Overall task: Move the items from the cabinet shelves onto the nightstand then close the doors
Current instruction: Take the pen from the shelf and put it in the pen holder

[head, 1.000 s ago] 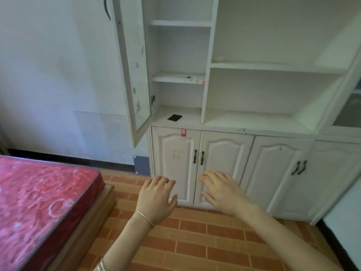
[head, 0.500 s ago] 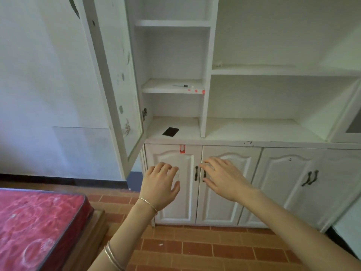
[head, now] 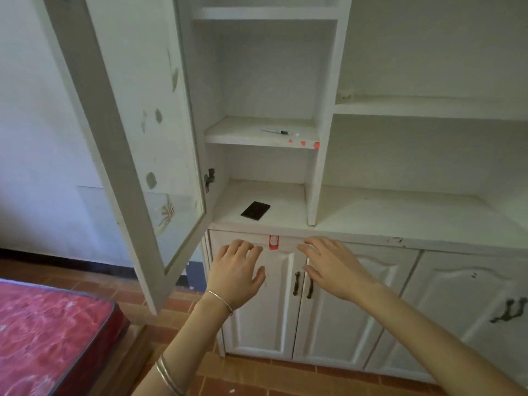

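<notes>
A white cabinet stands in front of me with its glass door (head: 137, 132) swung wide to the left. A flat black card-like item (head: 255, 210) lies on the lowest open shelf (head: 274, 195). On the shelf above (head: 228, 132) rests a thin pen-like item (head: 275, 131). My left hand (head: 235, 271) hangs in front of the lower cupboard, below the black item, its fingers relaxed and holding nothing. My right hand (head: 333, 265) reaches forward beside it, fingers spread, nothing in it. The nightstand is out of view.
Closed lower cupboard doors (head: 334, 310) with dark handles sit under the shelves. A red mattress (head: 48, 338) on a wooden frame fills the lower left. Wide open shelves (head: 414, 207) lie to the right. The floor is brown brick tile (head: 285, 378).
I have moved closer to the cabinet and the view has tilted up. Both hands have risen from in front of the lower doors to just under the lowest open shelf.
</notes>
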The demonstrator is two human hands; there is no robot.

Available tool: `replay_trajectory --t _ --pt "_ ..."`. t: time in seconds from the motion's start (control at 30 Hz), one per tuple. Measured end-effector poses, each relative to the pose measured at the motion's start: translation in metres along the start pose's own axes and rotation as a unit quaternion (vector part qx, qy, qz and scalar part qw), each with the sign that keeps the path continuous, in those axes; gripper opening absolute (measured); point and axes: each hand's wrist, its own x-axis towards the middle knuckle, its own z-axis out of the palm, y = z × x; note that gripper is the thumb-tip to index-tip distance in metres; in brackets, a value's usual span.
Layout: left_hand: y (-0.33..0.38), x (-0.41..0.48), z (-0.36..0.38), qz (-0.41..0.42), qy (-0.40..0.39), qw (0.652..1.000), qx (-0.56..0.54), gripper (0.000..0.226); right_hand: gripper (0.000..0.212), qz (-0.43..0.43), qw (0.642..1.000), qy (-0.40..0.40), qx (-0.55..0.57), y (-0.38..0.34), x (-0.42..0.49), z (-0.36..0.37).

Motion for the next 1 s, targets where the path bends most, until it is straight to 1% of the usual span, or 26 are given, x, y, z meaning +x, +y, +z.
replay_trajectory --t 0.1,0.23,0.33,0.5,0.6,0.73,0.8,0.87,0.93,1.0 --pt "-0.009 0.044 0.009 -0.02 0.013 1.0 0.007 0.044 0.046 -0.013 1.0 0.018 0.004 0.031 0.038 -0.001" --pt "-0.02 0.086 0.02 -0.044 0.052 0.998 0.012 0.035 0.046 -0.038 0.999 0.033 0.005 0.067 0.081 0.002" --pt "-0.025 0.107 0.029 -0.061 0.059 0.996 0.005 0.036 0.043 -0.046 0.997 0.069 0.007 0.088 0.111 0.007" --pt "-0.04 0.151 0.027 -0.036 0.107 0.993 0.018 0.037 0.038 -0.05 0.989 0.142 0.011 0.108 0.154 0.002" --pt "-0.053 0.195 0.019 -0.027 0.138 0.99 0.029 0.042 0.036 -0.047 0.981 0.188 0.009 0.124 0.184 -0.012" --pt "-0.067 0.25 0.018 -0.011 0.163 0.987 0.011 0.044 0.034 -0.034 0.97 0.241 0.012 0.139 0.223 -0.031" --pt "-0.073 0.272 0.019 0.006 0.18 0.984 0.007 0.045 0.038 -0.03 0.968 0.25 0.01 0.144 0.239 -0.039" --pt "-0.079 0.289 0.021 0.016 0.191 0.981 0.008 0.047 0.033 -0.028 0.964 0.264 0.007 0.15 0.256 -0.046" --pt "-0.088 0.304 0.026 0.011 0.186 0.982 0.013 0.049 0.029 -0.006 0.963 0.269 0.015 0.156 0.274 -0.051" --pt "-0.097 0.314 0.032 -0.001 0.167 0.986 0.017 0.054 0.032 0.016 0.967 0.254 0.009 0.161 0.29 -0.053"
